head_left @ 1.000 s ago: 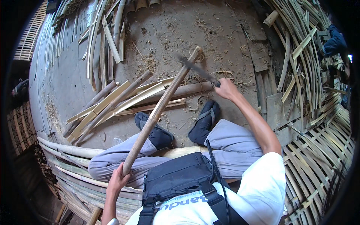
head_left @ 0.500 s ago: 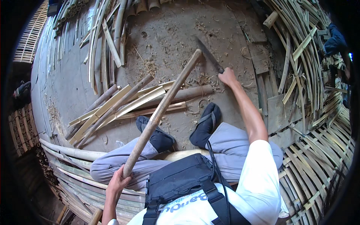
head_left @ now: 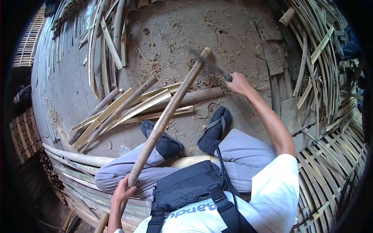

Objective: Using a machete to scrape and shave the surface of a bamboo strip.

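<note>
**Bamboo pole under the blade**

Bamboo, pale brown and smooth, forms the long pole (head_left: 167,116) that slants from seven o'clock up to one o'clock across the seated person's lap. Its far end sits near the middle top of the view, above the dirt floor (head_left: 233,35). The left hand (head_left: 123,192) is wrapped tight around the lower part of the pole. The right hand (head_left: 237,83) is clenched on the handle of a dark knife (head_left: 210,64), whose blade meets the pole's upper tip. Split bamboo strips (head_left: 128,110) lie fanned at nine o'clock from the dark sandals (head_left: 213,130). Curved bamboo slats (head_left: 322,77) pile up at three o'clock. No packages or signs show on the floor.
</note>
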Action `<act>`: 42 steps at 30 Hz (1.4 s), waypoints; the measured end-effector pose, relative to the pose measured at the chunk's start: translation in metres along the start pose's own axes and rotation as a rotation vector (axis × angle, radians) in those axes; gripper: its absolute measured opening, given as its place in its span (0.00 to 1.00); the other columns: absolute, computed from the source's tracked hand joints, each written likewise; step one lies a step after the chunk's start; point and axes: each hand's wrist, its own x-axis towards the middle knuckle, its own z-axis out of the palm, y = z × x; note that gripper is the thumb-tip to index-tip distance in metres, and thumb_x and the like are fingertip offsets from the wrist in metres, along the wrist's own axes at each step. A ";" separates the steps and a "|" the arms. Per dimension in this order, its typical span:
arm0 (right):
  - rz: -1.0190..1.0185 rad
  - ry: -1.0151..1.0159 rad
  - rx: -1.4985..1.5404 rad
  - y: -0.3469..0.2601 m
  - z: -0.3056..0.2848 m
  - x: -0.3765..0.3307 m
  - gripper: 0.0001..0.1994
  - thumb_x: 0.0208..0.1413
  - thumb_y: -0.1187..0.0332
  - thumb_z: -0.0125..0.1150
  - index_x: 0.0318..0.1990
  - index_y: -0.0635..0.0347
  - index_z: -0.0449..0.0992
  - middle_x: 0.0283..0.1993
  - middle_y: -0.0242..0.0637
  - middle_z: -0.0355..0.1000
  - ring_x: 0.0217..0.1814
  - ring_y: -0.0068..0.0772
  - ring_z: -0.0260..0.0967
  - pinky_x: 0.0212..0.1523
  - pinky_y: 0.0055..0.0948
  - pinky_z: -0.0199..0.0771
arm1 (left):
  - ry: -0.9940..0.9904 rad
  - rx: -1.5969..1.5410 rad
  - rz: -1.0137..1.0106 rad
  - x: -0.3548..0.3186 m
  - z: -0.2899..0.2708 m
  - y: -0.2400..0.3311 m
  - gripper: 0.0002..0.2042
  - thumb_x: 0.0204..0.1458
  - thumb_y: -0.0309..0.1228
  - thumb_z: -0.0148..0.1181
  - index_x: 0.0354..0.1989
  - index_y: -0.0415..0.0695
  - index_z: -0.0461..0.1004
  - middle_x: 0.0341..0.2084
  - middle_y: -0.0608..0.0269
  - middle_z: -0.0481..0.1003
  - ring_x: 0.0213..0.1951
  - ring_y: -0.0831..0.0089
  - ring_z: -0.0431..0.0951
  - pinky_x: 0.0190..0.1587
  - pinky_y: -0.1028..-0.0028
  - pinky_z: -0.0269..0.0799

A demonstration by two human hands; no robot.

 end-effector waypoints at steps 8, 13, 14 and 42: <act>-0.053 0.019 0.174 -0.003 0.027 -0.023 0.13 0.42 0.65 0.56 0.28 0.70 0.76 0.27 0.61 0.73 0.33 0.57 0.75 0.38 0.47 0.74 | -0.390 -0.577 -0.353 0.009 -0.045 0.014 0.11 0.43 0.15 0.57 0.27 0.43 0.61 0.08 0.67 0.59 0.08 0.78 0.59 0.11 0.74 0.56; 0.053 0.086 0.130 0.018 0.016 0.012 0.13 0.41 0.67 0.56 0.28 0.70 0.77 0.30 0.64 0.73 0.38 0.58 0.76 0.42 0.47 0.75 | -0.507 -0.530 -0.376 0.015 -0.047 0.029 0.13 0.47 0.16 0.57 0.26 0.45 0.59 0.08 0.70 0.56 0.08 0.80 0.56 0.11 0.74 0.51; 0.113 0.137 0.116 0.021 0.012 0.018 0.12 0.40 0.67 0.56 0.28 0.71 0.76 0.30 0.64 0.74 0.38 0.58 0.76 0.42 0.47 0.75 | -0.503 -0.512 -0.371 0.016 -0.047 0.029 0.12 0.47 0.16 0.57 0.26 0.45 0.59 0.09 0.69 0.57 0.08 0.80 0.57 0.11 0.74 0.52; 0.028 0.087 -0.145 0.008 -0.048 -0.023 0.15 0.45 0.64 0.56 0.34 0.70 0.78 0.33 0.62 0.74 0.41 0.61 0.74 0.43 0.49 0.73 | 0.454 0.357 0.191 -0.029 0.059 0.045 0.14 0.45 0.23 0.57 0.42 0.39 0.68 0.29 0.42 0.72 0.35 0.43 0.73 0.38 0.56 0.68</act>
